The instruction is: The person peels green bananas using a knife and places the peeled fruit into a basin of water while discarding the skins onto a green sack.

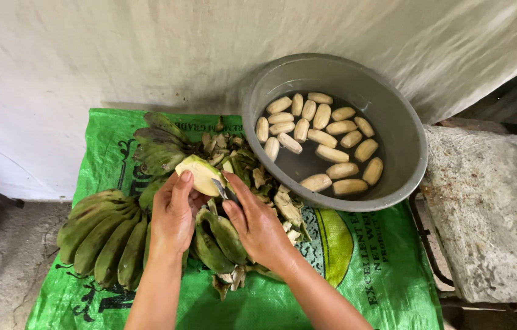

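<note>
Left hand (173, 217): fingers gripping half-peeled banana (200, 174)
Right hand (257, 223): fingers pinching knife (222, 190)
Done: many peeled bananas (319, 137) soaking, basin (402, 183) far right
Left: green bunches (106, 235) near left

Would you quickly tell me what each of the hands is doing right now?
Left hand: closed around a partly peeled green banana.
Right hand: closed on a small knife, its blade against that banana.

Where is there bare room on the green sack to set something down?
Bare sack lies below the basin, right of the right hand, and along the near edge. The middle is crowded: peels, green bananas and the left hand holding a half-peeled banana.
</note>
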